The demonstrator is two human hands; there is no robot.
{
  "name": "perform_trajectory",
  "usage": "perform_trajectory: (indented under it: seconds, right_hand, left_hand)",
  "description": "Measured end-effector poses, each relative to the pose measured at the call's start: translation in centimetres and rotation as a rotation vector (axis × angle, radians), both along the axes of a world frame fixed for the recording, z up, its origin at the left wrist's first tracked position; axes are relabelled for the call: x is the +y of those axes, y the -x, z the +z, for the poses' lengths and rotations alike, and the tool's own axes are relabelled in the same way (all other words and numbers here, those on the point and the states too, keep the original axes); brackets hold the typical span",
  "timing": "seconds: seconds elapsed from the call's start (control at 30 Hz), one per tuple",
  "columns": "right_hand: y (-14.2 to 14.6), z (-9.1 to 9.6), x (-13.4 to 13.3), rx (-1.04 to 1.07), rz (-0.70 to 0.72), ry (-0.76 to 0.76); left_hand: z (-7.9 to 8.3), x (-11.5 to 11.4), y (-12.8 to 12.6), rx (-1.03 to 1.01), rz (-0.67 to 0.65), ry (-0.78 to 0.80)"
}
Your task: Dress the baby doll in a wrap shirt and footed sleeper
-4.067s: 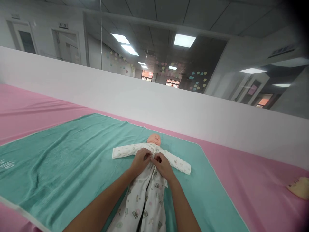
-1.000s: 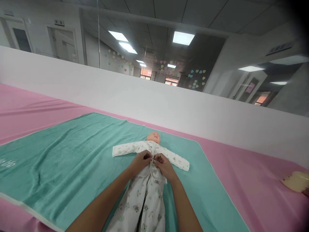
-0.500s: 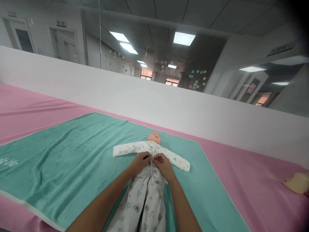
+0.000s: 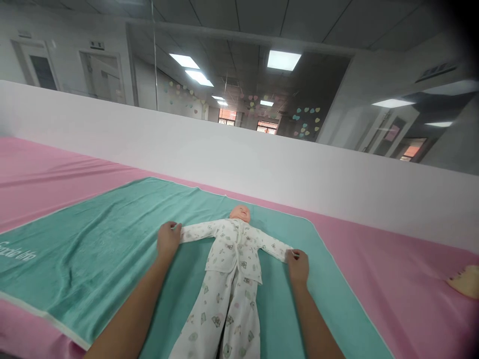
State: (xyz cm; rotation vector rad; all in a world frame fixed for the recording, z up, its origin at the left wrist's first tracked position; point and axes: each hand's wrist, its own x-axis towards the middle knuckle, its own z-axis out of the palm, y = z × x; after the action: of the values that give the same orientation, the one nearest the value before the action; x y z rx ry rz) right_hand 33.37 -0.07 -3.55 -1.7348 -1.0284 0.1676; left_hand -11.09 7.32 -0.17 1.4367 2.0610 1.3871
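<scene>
A baby doll [image 4: 240, 213] lies on its back on a green blanket [image 4: 123, 239], its arms spread out sideways. It wears a white patterned baby jacket [image 4: 226, 244], closed down the front, and matching trousers [image 4: 213, 314]. My left hand [image 4: 168, 240] pinches the cuff end of the sleeve on the left side. At the end of the other sleeve, my right hand [image 4: 298, 264] has thumb and fingers closed on the cuff. Whatever lies inside the sleeves is hidden.
The blanket rests on a pink padded surface [image 4: 404, 279]. A white low wall [image 4: 239, 154] runs behind it, with a large glass or mirror panel [image 4: 209, 99] above. A yellowish object [image 4: 466, 281] is cut off at the right edge.
Both hands have left the middle of the jacket front and moved outward, one to each sleeve cuff. The jacket front now shows uncovered.
</scene>
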Motion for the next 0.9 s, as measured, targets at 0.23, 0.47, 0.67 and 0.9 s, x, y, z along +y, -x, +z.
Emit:
perform_trajectory:
  seconds: [0.23,0.47,0.67,0.9]
  right_hand:
    - [-3.1,-0.5,-0.2,-0.081,0.037,0.304]
    - [-3.7,-0.5,-0.4,0.206,0.174,0.021]
    - [-3.7,-0.1,-0.4,0.324,0.240,-0.004]
    - [-5.3,-1.2,0.3,0.259,0.068,-0.032]
  left_hand:
    - [-0.7,0.0,0.4,-0.104,-0.041,0.193]
    - [-0.1,0.0,-0.9,-0.397,-0.193,0.070]
    - [0.8,-0.5,-0.4,-0.826,-0.266,-0.084]
    - [1.0,-0.4,0.4,-0.925,-0.295,-0.229]
